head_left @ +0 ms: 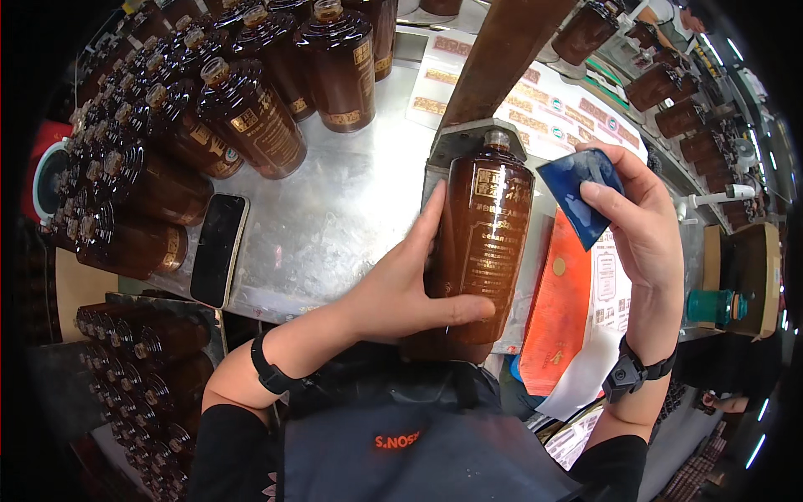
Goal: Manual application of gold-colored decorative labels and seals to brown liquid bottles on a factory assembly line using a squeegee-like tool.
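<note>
A tall brown glass bottle (488, 226) with gold lettering lies in a metal jig (456, 142) at the middle of the bench. My left hand (400, 284) grips it from the left side, thumb across its lower part. My right hand (640, 222) hovers just right of the bottle and pinches a small blue plastic scraper card (579, 194) between thumb and fingers. The bottle's neck and cap point away from me.
Many similar brown bottles (251, 117) crowd the far left of the steel bench (335, 217). A black phone (218, 249) lies near its front edge. Label sheets (535, 113) and a red sheet (562, 309) lie to the right. More bottles fill a crate (150, 368) below.
</note>
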{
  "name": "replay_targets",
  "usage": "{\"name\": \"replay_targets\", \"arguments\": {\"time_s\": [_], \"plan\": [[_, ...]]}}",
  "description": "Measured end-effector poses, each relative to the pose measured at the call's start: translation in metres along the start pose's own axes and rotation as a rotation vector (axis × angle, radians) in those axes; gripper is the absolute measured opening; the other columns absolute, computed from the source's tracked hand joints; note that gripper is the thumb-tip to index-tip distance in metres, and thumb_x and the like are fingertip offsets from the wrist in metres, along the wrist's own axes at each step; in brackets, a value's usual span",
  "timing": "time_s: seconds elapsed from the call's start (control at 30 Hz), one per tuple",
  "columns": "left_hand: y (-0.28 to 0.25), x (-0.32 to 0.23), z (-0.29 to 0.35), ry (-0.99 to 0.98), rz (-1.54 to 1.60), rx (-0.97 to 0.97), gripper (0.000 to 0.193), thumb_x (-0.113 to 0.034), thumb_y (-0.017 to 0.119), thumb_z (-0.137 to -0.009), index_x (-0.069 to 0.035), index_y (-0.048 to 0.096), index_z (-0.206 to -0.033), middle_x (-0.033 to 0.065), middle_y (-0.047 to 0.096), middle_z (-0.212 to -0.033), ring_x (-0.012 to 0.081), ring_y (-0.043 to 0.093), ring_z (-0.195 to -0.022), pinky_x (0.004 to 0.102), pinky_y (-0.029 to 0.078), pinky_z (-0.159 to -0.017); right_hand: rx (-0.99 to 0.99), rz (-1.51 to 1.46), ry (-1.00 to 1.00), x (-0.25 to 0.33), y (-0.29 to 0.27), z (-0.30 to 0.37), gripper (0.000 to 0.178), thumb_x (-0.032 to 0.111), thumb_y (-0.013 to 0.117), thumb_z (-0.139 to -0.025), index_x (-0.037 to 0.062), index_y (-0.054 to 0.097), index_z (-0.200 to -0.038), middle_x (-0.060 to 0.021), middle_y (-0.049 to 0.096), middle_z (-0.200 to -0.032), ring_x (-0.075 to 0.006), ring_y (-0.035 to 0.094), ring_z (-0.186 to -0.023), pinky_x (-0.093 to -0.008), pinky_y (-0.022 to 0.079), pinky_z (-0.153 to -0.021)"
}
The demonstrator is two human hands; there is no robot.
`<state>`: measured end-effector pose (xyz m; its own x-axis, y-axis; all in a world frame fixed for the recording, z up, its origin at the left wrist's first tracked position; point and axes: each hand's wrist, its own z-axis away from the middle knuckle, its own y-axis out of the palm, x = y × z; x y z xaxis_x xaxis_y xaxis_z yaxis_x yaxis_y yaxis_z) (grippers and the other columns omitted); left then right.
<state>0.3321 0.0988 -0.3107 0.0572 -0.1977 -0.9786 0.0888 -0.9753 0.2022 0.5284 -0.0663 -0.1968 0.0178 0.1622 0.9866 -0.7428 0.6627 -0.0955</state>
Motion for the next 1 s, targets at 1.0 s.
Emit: {"name": "replay_targets", "arguments": {"time_s": [1.0], "plan": [[-0.011,0.013,0.010,0.292,-0.665,0.000,0.134,-0.034,0.094,-0.060,-0.001,0.006,-0.155,0.0264,0.027,-0.153,0.0436,0.034,-0.139,0.0483,0.033,-0.113,0.101,0.455,-0.303,-0.012,0.029,-0.006,0.023,0.013,0.075,-0.082,0.0033,0.074,-0.102,-0.0077,0.073,-0.087,-0.0143,0.067,-0.074,-0.0281,0.052,-0.070]]}}
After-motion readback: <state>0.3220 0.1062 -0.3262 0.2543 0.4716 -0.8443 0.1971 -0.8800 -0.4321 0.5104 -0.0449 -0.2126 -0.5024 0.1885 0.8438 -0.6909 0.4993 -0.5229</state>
